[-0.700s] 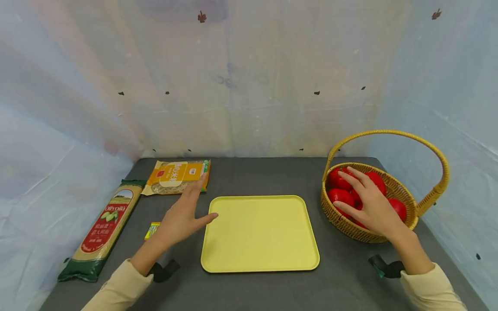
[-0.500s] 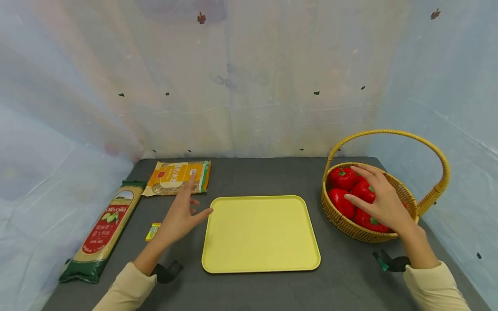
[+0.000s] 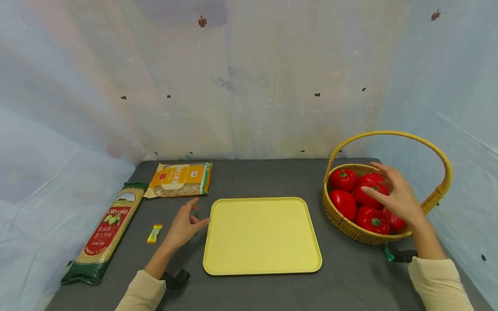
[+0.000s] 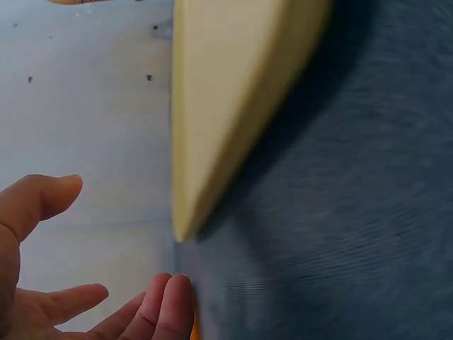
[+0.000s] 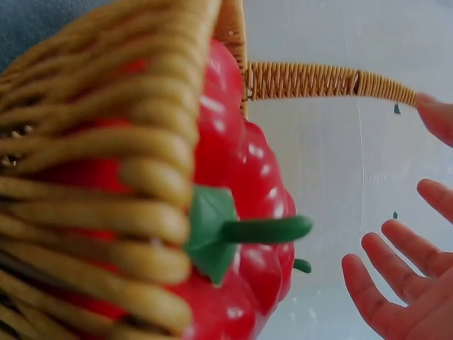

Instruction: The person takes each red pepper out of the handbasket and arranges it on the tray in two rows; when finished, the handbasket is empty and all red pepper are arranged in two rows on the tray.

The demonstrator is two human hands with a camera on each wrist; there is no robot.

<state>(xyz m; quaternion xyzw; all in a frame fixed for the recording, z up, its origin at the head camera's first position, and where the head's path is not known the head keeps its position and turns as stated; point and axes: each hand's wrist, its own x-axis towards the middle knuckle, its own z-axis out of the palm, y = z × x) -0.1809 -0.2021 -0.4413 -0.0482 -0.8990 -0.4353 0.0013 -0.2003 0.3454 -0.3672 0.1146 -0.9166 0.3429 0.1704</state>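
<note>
My left hand (image 3: pixel 183 226) hovers by the left edge of the yellow tray (image 3: pixel 262 235), fingers loosely bent and holding nothing. In the left wrist view its thumb and fingers are spread apart beside the tray's corner (image 4: pixel 212 142). On the right, my right hand (image 3: pixel 400 196) is over the right part of a wicker basket (image 3: pixel 350 229), thumb and fingers apart with nothing between them. Several red bell peppers (image 3: pixel 343 204) with green stems fill the basket. The right wrist view shows one pepper's green stem (image 5: pixel 265 230) close up behind the woven rim (image 5: pixel 152 170).
A long pasta packet (image 3: pixel 106 231) lies along the table's left side. Behind the left hand is an orange grain bag (image 3: pixel 180 179). A small yellow packet (image 3: pixel 154 233) lies between pasta and hand. The basket's tall handle (image 3: pixel 393 133) arches above the peppers.
My right hand has drawn back rightward from over the peppers, uncovering more of them. The left hand has moved down toward me, off the grain bag, its fingers bending more.
</note>
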